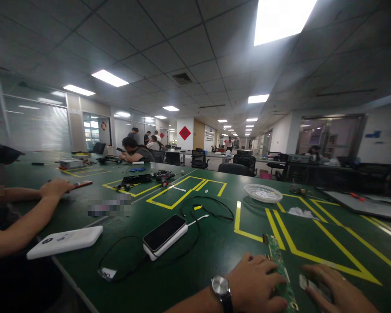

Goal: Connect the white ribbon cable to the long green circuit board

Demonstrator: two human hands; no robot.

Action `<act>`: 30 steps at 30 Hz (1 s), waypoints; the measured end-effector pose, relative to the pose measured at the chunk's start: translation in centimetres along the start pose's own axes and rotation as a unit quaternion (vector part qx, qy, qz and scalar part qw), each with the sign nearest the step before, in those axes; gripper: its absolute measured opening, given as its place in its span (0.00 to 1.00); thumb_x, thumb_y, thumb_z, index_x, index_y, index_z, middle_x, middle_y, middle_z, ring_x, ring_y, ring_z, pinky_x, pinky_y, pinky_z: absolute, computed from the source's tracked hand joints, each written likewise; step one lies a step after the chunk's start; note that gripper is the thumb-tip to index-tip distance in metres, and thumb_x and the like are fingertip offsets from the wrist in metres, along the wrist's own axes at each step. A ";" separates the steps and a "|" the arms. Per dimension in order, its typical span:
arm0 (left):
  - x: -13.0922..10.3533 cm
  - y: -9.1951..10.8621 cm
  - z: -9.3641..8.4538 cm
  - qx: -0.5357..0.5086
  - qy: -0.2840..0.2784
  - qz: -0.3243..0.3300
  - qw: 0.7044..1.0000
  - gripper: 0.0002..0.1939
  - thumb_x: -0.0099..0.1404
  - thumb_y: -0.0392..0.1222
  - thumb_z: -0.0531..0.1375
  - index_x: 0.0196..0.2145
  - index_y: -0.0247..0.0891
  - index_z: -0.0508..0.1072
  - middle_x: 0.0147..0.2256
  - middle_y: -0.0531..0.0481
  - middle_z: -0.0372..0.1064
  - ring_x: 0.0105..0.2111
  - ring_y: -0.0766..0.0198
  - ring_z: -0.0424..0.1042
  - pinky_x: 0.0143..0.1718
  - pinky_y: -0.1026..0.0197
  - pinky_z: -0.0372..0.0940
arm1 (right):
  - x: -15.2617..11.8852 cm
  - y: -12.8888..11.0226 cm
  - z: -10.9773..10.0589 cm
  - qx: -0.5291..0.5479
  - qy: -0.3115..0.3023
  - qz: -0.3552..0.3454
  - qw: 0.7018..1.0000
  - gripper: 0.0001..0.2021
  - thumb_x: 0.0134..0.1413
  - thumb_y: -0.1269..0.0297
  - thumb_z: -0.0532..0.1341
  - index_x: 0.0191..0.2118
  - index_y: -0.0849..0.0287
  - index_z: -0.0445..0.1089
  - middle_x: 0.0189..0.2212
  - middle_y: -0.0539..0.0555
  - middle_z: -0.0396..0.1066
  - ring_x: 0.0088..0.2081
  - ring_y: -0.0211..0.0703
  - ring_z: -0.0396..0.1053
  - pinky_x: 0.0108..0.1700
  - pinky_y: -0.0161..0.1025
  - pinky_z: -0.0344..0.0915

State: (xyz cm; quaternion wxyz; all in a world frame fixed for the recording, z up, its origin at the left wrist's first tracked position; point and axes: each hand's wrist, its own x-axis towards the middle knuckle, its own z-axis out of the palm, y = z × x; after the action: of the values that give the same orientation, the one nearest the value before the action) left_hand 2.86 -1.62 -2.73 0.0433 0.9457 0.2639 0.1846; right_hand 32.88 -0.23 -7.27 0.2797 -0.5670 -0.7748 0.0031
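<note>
A long green circuit board lies on the green table at the lower right. My left hand, with a wristwatch on its wrist, rests against the board's left edge, its fingers spread over that side. To the right of the board, my right hand has its fingers closed around a small pale object, mostly hidden under the fingers; what it is I cannot make out.
A black phone on a white power bank, with black cables, lies left of my hands. Beyond are a white basket and crumpled tissue. A person's hand is at far left, near a white case.
</note>
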 end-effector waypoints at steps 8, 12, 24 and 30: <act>0.1 0.7 -0.3 -0.010 -0.009 -0.011 1.000 0.21 0.70 0.52 0.55 0.57 0.45 0.64 0.60 0.46 0.62 0.58 0.52 0.60 0.55 0.48 0.57 | -0.3 -6.5 -2.8 0.016 -0.081 0.009 0.997 0.17 0.60 0.59 0.56 0.51 0.58 0.71 0.46 0.59 0.73 0.48 0.51 0.69 0.52 0.47 0.65; 0.0 0.8 -0.4 -0.012 -0.013 -0.011 1.000 0.21 0.70 0.51 0.55 0.58 0.46 0.64 0.60 0.47 0.61 0.58 0.52 0.60 0.56 0.48 0.57 | -0.4 -7.2 -2.8 0.017 -0.072 0.013 0.997 0.16 0.59 0.61 0.57 0.51 0.58 0.71 0.44 0.58 0.73 0.45 0.50 0.69 0.49 0.45 0.65; 0.0 0.8 -0.3 -0.017 -0.017 -0.013 1.000 0.21 0.70 0.51 0.54 0.58 0.46 0.63 0.61 0.47 0.61 0.59 0.51 0.59 0.56 0.47 0.56 | -0.1 -8.4 -2.3 0.009 -0.062 0.007 0.998 0.14 0.58 0.64 0.57 0.49 0.58 0.72 0.42 0.57 0.73 0.44 0.50 0.69 0.47 0.45 0.64; 0.0 0.7 -0.8 -0.033 -0.030 -0.006 0.999 0.20 0.71 0.50 0.54 0.58 0.46 0.63 0.62 0.48 0.60 0.61 0.51 0.58 0.56 0.46 0.56 | 0.0 -8.2 -2.7 0.045 -0.080 -0.023 0.996 0.13 0.60 0.63 0.57 0.49 0.56 0.71 0.43 0.56 0.72 0.45 0.49 0.69 0.48 0.44 0.64</act>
State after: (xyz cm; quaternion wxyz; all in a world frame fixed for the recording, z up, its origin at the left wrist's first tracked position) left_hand 2.94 -2.23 -1.84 0.0835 0.9472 0.2621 0.1649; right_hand 26.88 -3.95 -2.39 0.2421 -0.5341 -0.8064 0.0770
